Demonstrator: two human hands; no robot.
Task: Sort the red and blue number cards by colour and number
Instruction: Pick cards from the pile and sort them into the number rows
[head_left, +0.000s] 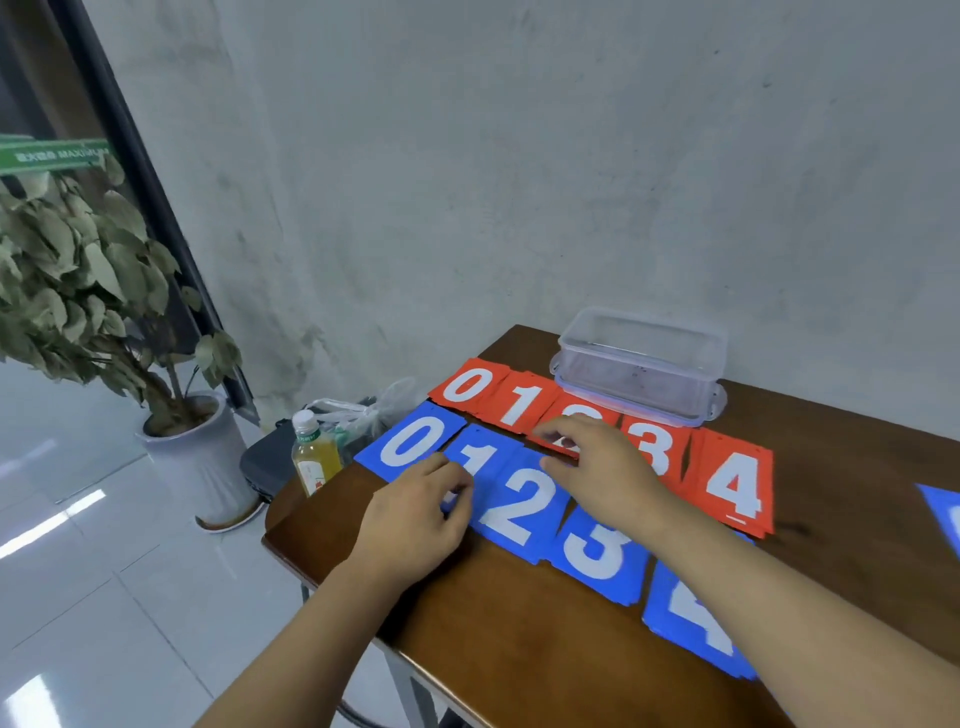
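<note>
On the brown table (519, 649), your red cards (735, 488) run 0 to 4, left to right, in the far row. The blue cards (592, 551) match them in the near row, and a clear plastic box (641, 358) stands just behind the red ones. Your right hand (602, 470) pinches the red 2 (563, 402) at its near edge, while your left hand (415, 514) grips the blue 1 (485, 452) with curled fingers.

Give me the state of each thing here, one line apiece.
Red cards, face up, rowed 0 to 4.
Blue cards, face up, rowed 0 to 4.
Container, upright, lidless.
Bottle, upright, capped.
Left hand, gripping blue 1 card.
Right hand, pinching red 2 card.
</note>
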